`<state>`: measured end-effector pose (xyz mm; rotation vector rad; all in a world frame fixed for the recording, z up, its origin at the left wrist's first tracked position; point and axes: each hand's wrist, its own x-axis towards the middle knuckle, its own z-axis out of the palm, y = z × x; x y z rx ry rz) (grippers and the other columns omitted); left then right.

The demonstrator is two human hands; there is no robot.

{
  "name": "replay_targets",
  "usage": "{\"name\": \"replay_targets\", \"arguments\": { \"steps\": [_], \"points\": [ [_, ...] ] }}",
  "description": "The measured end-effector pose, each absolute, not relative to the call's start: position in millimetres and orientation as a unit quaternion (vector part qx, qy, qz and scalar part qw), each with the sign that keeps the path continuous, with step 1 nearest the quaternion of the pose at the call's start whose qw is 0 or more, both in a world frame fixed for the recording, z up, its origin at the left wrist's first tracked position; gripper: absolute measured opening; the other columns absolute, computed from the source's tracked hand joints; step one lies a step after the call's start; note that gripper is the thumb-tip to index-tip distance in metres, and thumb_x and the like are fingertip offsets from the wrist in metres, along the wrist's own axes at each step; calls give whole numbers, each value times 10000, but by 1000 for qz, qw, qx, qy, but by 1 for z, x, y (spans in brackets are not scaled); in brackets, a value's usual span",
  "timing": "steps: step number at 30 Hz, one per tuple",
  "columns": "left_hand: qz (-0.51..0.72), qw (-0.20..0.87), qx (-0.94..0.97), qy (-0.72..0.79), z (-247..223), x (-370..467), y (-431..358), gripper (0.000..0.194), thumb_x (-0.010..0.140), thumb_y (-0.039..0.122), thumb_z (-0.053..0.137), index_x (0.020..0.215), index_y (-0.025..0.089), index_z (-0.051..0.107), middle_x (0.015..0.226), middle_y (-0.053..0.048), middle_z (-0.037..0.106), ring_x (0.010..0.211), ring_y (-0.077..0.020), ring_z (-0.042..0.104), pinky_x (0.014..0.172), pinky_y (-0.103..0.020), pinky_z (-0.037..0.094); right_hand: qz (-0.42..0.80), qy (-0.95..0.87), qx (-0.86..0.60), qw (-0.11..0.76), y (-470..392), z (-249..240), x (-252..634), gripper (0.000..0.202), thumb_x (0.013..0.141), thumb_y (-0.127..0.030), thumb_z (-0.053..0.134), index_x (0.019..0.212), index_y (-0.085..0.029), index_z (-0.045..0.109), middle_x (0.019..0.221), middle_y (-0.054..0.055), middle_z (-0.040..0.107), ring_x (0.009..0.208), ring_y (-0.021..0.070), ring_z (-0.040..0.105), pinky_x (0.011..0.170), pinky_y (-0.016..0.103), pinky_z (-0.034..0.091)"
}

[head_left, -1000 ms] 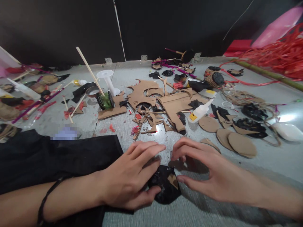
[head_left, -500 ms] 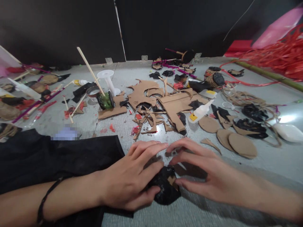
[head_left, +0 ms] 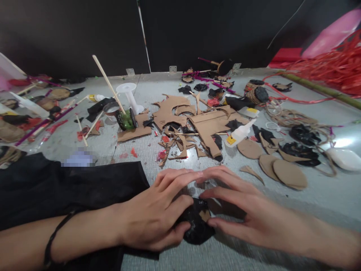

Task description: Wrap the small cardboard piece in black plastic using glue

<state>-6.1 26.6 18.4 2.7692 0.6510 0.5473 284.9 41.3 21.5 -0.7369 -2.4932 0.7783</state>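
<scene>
Patch (head_left: 200, 231) between left hand (head_left: 155, 212) and right hand (head_left: 249, 201). Cloth (head_left: 70, 194) left, under left forearm (head_left: 90, 227). Beyond hands: cardboard (head_left: 208, 128), mid-area; glue bottle (head_left: 239, 132) by its right side; discs (head_left: 290, 174) right of bottle, nearer, two overlapping. Left of cardboard: roll (head_left: 128, 119), spool (head_left: 130, 98) just behind. Far right: pole (head_left: 324, 87), ribbon heap (head_left: 335, 66) behind. Wall (head_left: 203, 30) at back.

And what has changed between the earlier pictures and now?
The right hand has moved slightly leftward; its fingers now meet or overlap those of the left hand in view, and its thumb overlaps the edge of the glossy black irregular piece. The left hand stays over that piece; the brown cardboard scraps look unmoved.
</scene>
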Motion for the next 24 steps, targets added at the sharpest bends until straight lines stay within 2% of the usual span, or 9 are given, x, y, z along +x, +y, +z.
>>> {"name": "replay_targets", "arguments": {
  "steps": [4,9,17,24],
  "points": [
    [182,137,948,222,20,-6,27,516,1004,264,644,1468,73,523,1662,-310,474,1580,-438,443,1290,-603,457,272,-901,-262,213,42,20,285,258,1066,-332,750,1300,-229,710,1455,130,662,1478,226,594,1223,338,547],
    [173,158,947,221,21,-7,28,442,986,238,660,1390,80,576,1669,-308,460,1589,-449,432,1299,-618,450,264,-903,-263,215,40,19,285,238,1074,-332,743,1283,-229,697,1458,131,655,1488,226,579,1227,341,542],
    [185,221,931,224,20,-9,29,456,864,205,736,1281,141,566,1675,-302,403,1614,-465,387,1279,-639,471,303,-896,-269,183,40,22,286,249,1042,-334,788,1255,-224,723,1449,129,642,1454,220,595,1209,324,543],
    [233,203,929,202,19,-10,28,468,886,211,715,1307,169,515,1649,-279,433,1619,-423,395,1306,-626,443,373,-859,-274,219,34,26,278,156,1011,-344,823,1081,-217,769,1401,115,687,1419,206,633,1219,309,514]
  ]
}}
